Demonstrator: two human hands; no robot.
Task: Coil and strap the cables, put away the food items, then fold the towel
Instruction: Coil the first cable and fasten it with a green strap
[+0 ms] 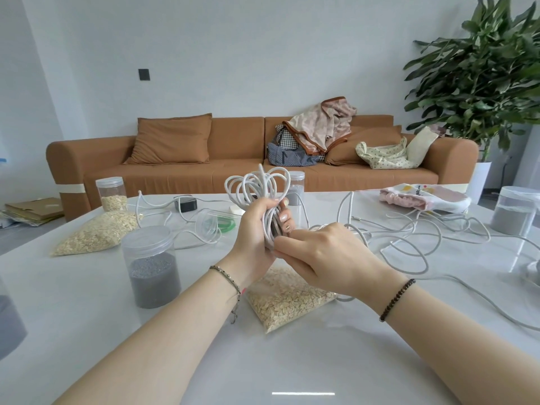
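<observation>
Head view over a white desk (pixel 292 369). The left grip (pixel 257 226) is closed round the middle of a coiled cable (pixel 257 185), a white bundle held upright above the desk, its loops fanning out over the fingers. The right grip (pixel 324 252) meets the lower end of the same bundle, thumb and curled fingers pinching it; the fingertips are partly hidden behind the left grip.

A second stretch of loose cable (pixel 409 238) lies in wide, tangled bends on the right half of the desk. Whether it joins the bundle cannot be told.

Directly beneath the wrists lies a clear bag of oats (pixel 292 302), flat on the desk. A second bag of oats (pixel 96 232) lies at the left, near a lidded jar of oats (pixel 111 191) at the far edge. A jar of grey grains (pixel 150 267) stands upright just left of the left forearm, and another grey-filled jar (pixel 514 210) stands at the far right. An empty jar (pixel 210 222) lies on its side behind the left grip, beside a green ring (pixel 226 225). A pink cloth (pixel 423 197) lies bunched at the far right edge.

Background: brown sofa (pixel 233 171), potted plant (pixel 482 68).
</observation>
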